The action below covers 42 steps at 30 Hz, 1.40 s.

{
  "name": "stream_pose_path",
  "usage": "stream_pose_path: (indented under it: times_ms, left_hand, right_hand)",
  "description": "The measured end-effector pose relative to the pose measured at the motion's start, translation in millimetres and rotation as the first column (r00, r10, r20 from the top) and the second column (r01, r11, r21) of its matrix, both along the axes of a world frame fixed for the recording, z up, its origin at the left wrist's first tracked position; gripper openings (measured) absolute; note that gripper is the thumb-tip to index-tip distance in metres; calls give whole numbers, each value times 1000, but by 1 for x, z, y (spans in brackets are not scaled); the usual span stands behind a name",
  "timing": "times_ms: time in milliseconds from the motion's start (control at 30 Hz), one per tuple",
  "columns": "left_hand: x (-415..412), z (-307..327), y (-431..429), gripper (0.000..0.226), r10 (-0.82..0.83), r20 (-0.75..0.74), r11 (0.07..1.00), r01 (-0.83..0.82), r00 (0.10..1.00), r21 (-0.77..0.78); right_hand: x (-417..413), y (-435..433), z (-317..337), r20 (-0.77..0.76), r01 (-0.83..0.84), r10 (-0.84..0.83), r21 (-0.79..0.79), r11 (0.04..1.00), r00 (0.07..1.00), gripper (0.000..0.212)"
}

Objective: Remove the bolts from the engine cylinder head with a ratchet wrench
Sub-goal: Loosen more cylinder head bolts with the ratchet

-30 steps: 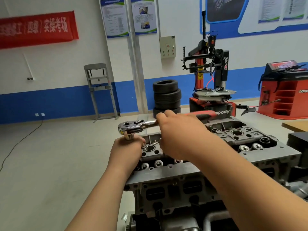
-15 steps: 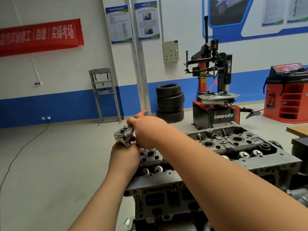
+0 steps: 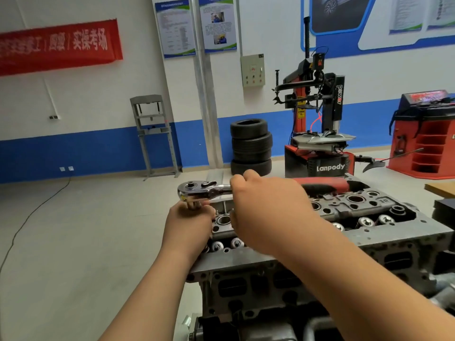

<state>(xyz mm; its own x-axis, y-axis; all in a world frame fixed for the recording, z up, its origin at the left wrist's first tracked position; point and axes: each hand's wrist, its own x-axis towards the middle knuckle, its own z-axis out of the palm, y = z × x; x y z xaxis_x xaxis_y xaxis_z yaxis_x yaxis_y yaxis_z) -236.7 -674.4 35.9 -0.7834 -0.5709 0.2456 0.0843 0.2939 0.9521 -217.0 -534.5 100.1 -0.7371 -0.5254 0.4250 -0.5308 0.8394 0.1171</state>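
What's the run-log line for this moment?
phase: loosening bolt | left hand: steadying socket under ratchet head | right hand: gripping ratchet wrench shaft | cylinder head: left end worked | bolt: hidden

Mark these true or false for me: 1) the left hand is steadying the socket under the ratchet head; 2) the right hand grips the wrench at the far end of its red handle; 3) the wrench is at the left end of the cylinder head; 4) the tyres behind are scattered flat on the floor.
1) True: the left hand wraps the socket below the ratchet wrench head.
2) False: the right hand holds the shank near the head; the red handle sticks out beyond it.
3) True: it is at the left end of the cylinder head.
4) False: the tyres are stacked in one column.
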Motion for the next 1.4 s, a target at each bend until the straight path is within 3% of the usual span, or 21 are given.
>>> stream_pose_path:
  times_ms: [167,267,333,433,567,633,733,833,933,1033,1133,1300,1400]
  left_hand:
    - [2,0,-3,6,16,-133,999,-23,991,-46]
    - [1,0,-4,18,6,-71,999,-8,997,-38]
    - [0,0,-5,20,6,-28,999,-7,1000,-38]
    - [-4,1,-3,15,17,-44,999,-19,999,-46]
    - [-6,0,-3,18,40,-43,996,-43,998,-74]
    - [-10,-2,-6,14,56,-55,994,-60,997,-86]
    - [-11,-4,-7,23,66,-92,970,-86,994,-229]
    - [-8,-6,-7,29,34,-168,958,-79,985,-274]
    - [-13,-7,-10,22,65,-80,946,-87,995,-311]
    - [-15,-7,-10,17,34,-39,983,-41,999,-176]
    - [-9,-7,-8,23,-37,-68,999,35,997,-28]
    - [-5,-3,-7,23,-41,-26,999,42,999,28]
    - [-5,-3,-7,30,-52,14,999,52,999,16]
  right_hand:
    - [-56,-42,6,144,-68,65,15,998,987,51]
    - [-72,-64,14,291,-228,204,50,972,935,70]
    - [-74,-67,15,308,-318,293,32,948,905,78]
    - [-74,-60,10,233,-294,276,44,955,932,76]
    - [-51,-42,5,52,-37,31,119,992,998,53]
    - [-31,-27,-1,24,22,-25,98,995,999,53]
    - [1,1,-18,-40,-25,26,18,1000,999,61]
    - [24,16,-33,-78,-127,128,21,992,989,75]
    - [13,22,-32,-82,-165,161,-40,986,984,72]
    - [-25,17,-24,18,-172,179,-195,966,984,63]
    - [-62,-9,-20,158,-164,215,-285,944,964,68]
    - [-85,-64,-4,360,-190,247,-187,964,900,85]
    - [-85,-69,-2,326,-188,217,-116,975,920,79]
